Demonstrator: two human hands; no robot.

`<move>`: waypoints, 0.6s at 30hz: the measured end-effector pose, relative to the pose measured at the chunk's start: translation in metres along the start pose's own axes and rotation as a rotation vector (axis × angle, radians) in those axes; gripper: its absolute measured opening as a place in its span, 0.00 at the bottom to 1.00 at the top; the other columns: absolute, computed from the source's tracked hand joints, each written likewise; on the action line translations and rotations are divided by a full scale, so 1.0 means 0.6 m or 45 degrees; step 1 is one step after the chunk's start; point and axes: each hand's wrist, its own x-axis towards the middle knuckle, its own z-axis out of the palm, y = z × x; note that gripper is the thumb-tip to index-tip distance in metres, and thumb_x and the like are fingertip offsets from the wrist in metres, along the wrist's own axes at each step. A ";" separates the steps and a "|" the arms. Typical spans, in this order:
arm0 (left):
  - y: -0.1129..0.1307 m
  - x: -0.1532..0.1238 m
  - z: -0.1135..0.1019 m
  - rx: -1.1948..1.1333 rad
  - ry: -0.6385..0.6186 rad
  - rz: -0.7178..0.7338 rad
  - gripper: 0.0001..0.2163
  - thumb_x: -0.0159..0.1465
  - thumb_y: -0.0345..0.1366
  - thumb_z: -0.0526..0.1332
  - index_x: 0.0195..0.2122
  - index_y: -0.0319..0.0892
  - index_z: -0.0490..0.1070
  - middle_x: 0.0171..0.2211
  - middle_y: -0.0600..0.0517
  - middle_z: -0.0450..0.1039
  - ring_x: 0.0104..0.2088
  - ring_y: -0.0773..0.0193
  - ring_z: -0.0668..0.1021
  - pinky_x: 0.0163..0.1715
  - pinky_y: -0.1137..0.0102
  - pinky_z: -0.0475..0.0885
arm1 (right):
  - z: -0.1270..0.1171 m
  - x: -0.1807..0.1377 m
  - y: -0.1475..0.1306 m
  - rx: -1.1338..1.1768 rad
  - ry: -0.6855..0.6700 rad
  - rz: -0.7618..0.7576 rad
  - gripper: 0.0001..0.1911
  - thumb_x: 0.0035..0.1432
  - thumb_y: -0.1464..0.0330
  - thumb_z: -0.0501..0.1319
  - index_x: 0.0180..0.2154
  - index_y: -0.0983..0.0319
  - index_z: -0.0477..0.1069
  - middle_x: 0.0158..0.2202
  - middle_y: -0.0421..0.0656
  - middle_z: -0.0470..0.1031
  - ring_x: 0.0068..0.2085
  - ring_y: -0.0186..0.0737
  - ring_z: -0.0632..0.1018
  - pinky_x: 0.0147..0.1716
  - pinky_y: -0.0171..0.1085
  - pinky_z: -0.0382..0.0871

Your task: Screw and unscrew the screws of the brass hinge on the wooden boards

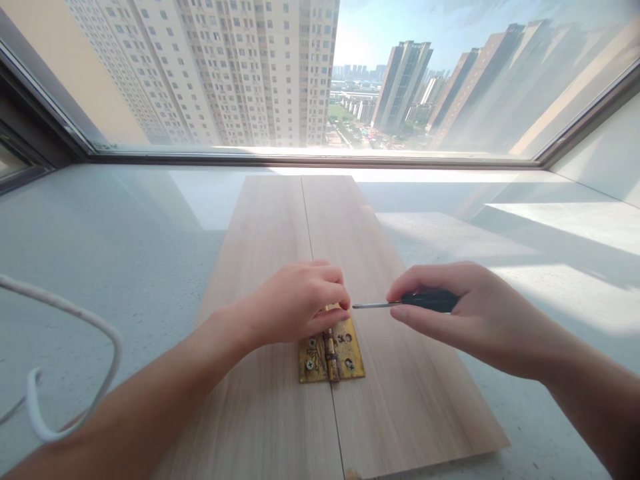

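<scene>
A brass hinge [332,360] lies flat across the seam between two pale wooden boards [395,400]. Screw heads show in its left leaf and one at the lower right; an upper right hole looks bare. Over the hinge's far end is my left hand [305,300], thumb and fingers pinched together; whatever lies between them is too small or hidden to make out. My right hand [460,313] grips a screwdriver [430,301] by its black handle. Its metal shaft points left, level, with the tip close to my left fingertips.
The boards rest on a pale speckled sill [165,267] below a large window [320,160] with a dark frame. A white cable [107,333] loops at the left, in front of my forearm. Sunlight and shadow fall on the sill at right.
</scene>
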 end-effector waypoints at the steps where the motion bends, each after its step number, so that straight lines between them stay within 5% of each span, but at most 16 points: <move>1: -0.001 -0.001 0.000 0.001 0.009 0.005 0.09 0.63 0.36 0.56 0.34 0.42 0.74 0.33 0.52 0.71 0.35 0.67 0.71 0.33 0.72 0.64 | -0.008 0.007 -0.013 -0.057 -0.045 0.003 0.07 0.52 0.63 0.60 0.28 0.58 0.74 0.24 0.36 0.74 0.25 0.32 0.72 0.22 0.33 0.64; 8: -0.009 -0.001 -0.003 0.007 0.045 0.007 0.07 0.62 0.36 0.57 0.34 0.42 0.75 0.32 0.53 0.72 0.34 0.67 0.71 0.32 0.73 0.64 | -0.021 0.053 -0.070 -0.371 -0.274 -0.053 0.07 0.50 0.66 0.56 0.25 0.57 0.73 0.20 0.33 0.70 0.22 0.29 0.67 0.19 0.31 0.59; 18: -0.005 -0.001 -0.003 -0.030 0.011 -0.011 0.07 0.62 0.35 0.57 0.34 0.42 0.75 0.34 0.52 0.73 0.36 0.65 0.73 0.35 0.71 0.66 | -0.022 0.068 -0.103 -0.692 -0.384 -0.109 0.08 0.47 0.69 0.54 0.20 0.58 0.69 0.16 0.35 0.66 0.19 0.29 0.60 0.18 0.32 0.52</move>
